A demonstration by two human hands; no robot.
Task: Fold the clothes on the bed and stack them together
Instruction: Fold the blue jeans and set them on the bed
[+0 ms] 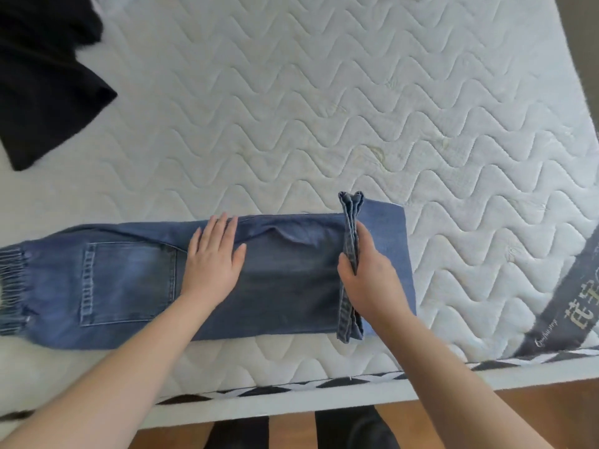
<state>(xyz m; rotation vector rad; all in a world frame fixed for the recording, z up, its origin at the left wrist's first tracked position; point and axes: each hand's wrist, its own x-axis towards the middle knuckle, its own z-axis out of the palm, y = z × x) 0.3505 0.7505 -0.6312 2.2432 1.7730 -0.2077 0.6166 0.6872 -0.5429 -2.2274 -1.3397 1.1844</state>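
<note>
Garment [42, 76] black, far from jeans [129, 283]

**Camera setup: single head view**

One wide-angle head-worn camera looked steeply down from above the mattress [356, 102] near edge, facing across the bed, close over both forearms. Floor [486, 413] showed at frame bottom. No second view.

faded denim jeans [136, 280]; quilted, seemingly matt mattress [324, 108]

Jeans [136, 280] lie near the mattress [356, 108] front edge, another garment [42, 76] far-left.
</note>
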